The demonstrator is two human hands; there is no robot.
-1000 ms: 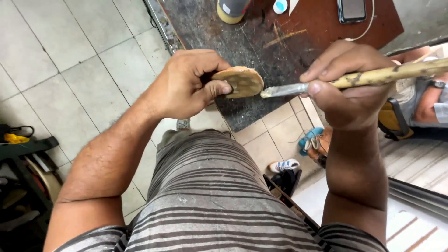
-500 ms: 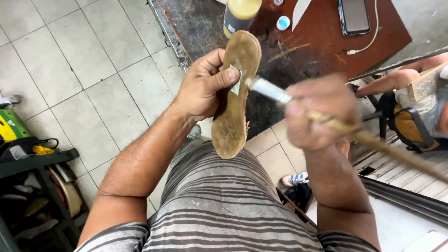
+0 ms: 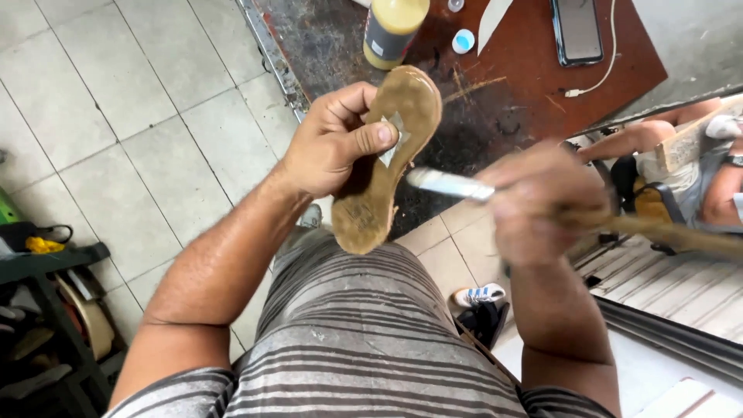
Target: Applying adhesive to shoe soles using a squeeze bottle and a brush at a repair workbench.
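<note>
Gripping a tan shoe sole (image 3: 385, 166), the left hand (image 3: 329, 143) holds it up over the lap, long axis running from upper right to lower left, thumb pressed across its face beside a small pale patch (image 3: 392, 133). Sole surface looks glue-coated and brownish. Right hand (image 3: 542, 203) is closed around a wooden-handled brush (image 3: 457, 184); the hand is blurred, the pale brush tip points left and sits just beside the sole's right edge, contact not clear. Handle runs out to the right past the hand.

Behind the sole: a stained, dark workbench (image 3: 325, 39) with a reddish board (image 3: 619, 77) on it. On these, a glue bottle (image 3: 393, 31) with yellowish contents, a small blue cap (image 3: 463, 40), a phone (image 3: 576, 31) with a white cable (image 3: 592, 85). Striped shirt (image 3: 371, 340) fills the lower frame. Tiled floor (image 3: 116, 116) at left. Another person's arm (image 3: 642, 135) shows at far right. A sneaker (image 3: 478, 294) lies on the floor below.
</note>
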